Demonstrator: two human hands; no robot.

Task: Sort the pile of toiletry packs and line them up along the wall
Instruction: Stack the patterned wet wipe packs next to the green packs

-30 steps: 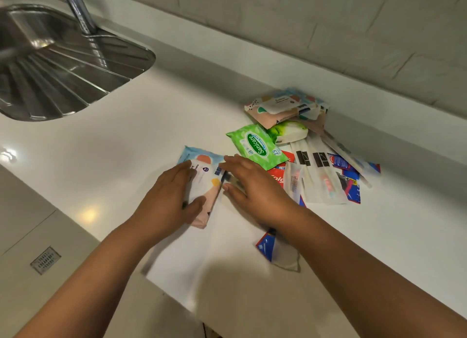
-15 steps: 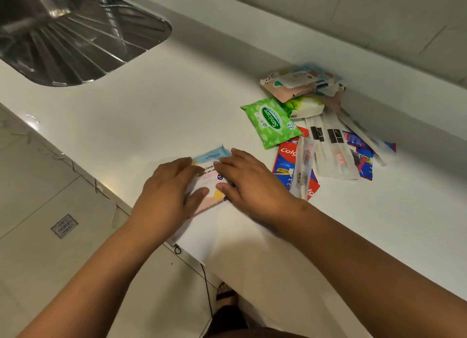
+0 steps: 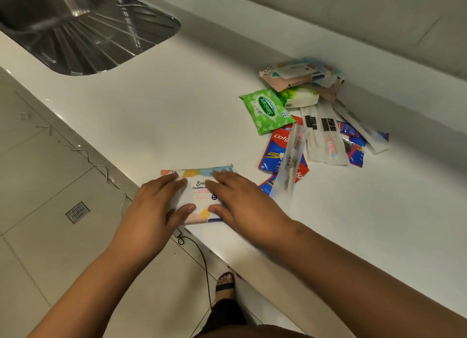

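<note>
A pastel wipes pack [image 3: 199, 186] lies flat at the counter's front edge. My left hand [image 3: 158, 207] grips its left side and my right hand [image 3: 242, 202] presses on its right side. Farther back right lies the pile: a green Sanicare wipes pack [image 3: 266, 110], a red Colgate sachet [image 3: 276, 148], a clear sleeved toothbrush pack [image 3: 293, 158], white sachets [image 3: 323, 138], blue sachets [image 3: 355, 145] and a beige wipes pack [image 3: 293, 76] near the wall [image 3: 379, 21].
A steel sink with draining board [image 3: 83, 32] is set into the white counter [image 3: 177, 110] at the far left. Below the counter edge are a tiled floor with a drain grate [image 3: 77, 212], a dangling cable [image 3: 202, 257] and my sandalled foot [image 3: 225, 284].
Both hands have slid the pastel wipes pack toward the counter's front edge and turned it square to me. The camera has tilted down and left.
</note>
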